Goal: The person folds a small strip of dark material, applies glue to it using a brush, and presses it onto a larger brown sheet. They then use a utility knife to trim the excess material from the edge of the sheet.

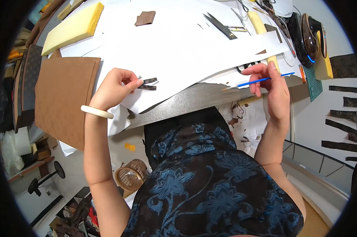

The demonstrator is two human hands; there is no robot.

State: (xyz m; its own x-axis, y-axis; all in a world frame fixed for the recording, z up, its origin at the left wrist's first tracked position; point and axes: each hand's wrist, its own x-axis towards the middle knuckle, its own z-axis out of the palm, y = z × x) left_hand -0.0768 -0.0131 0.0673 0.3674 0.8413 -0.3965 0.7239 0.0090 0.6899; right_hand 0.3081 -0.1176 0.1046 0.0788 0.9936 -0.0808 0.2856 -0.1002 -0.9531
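Note:
My left hand (117,87), with a white bangle at its wrist, is closed in a pinch over the white paper (174,47). Between its thumb and finger are two short dark strips (148,87), probably leather, fanned slightly apart. My right hand (276,93) holds a thin blue paintbrush (254,82) between its fingers. The brush's pale tip points left, over the grey front edge of the table (174,106). A wide gap separates the tip from the strips.
A brown patterned panel (64,94) and a yellow foam block (74,29) lie at left. Black scissors (222,27), a brown scrap (145,18) and an iron (309,37) are farther back. A wicker basket (131,175) stands below the table; dark strips (342,126) lie at right.

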